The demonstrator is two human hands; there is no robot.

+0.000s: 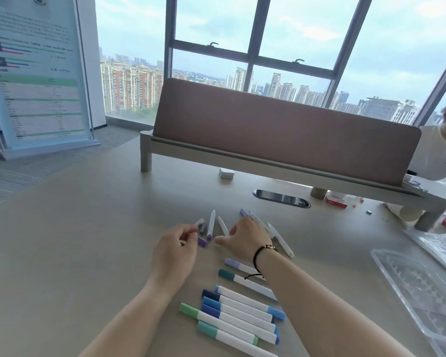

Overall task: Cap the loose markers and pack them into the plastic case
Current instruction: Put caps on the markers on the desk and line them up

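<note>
A: What's in ur grip rn?

B: L hand (174,249) has fingers curled, pinching a purple cap (202,242) at the fingertips, cap end poking out to the right, just above the table (75,240). R hand (245,239) is spread, fingers loose, thumb pointing left twd the cap, holding nothing. Black bracelet (262,253) on that wrist.

A: Where are the markers?

B: Loose ones lie past my hands. A white marker w/ purple tip (211,225) is just beyond the cap, tip toward me. A gray cap (200,225) sits left of it, near my L fingertips. Another white marker (223,226) lies between that one and my R hand. More white markers (281,238) fan out right of my R hand, partly hidden by it, one w/ a purple end (243,212) at the far side.

A: And the capped ones?

B: Capped row (237,315) is near me, between my forearms, side by side, slanted: green, teal, blues, navy caps on the left ends. Two more above them, a teal-capped (227,275) and a lilac-capped (233,264), partly under my R wrist.

A: Case?

B: Clear case (420,289) is well off to the right on the table, open, nothing in the part I can see. Its far edge runs out of view.
</note>
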